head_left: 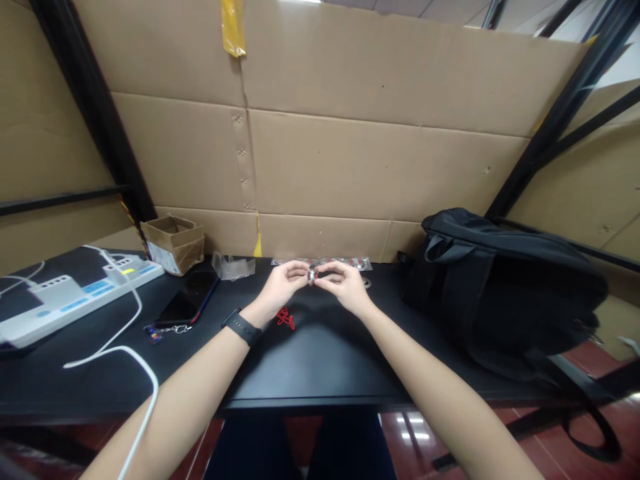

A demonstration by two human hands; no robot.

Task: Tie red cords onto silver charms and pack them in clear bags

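Just above the black table (320,367), my left hand (285,285) and my right hand (346,285) meet at a small shiny metal ring-like object (312,276). Fingertips of both hands pinch it from either side. Some red shows beside it, too small to make out. A tangled red cord (285,319) lies on the table below my left hand. Behind my hands is a strip of clear packaging with red and silver bits (357,263). A small round pale object (367,283) lies right of my right hand, partly hidden.
A white power strip (80,300) with a cable, a dark phone (187,300), a small open carton (175,241) and clear plastic (233,267) are at left. A black bag (510,287) stands at right. Cardboard (330,167) walls the back.
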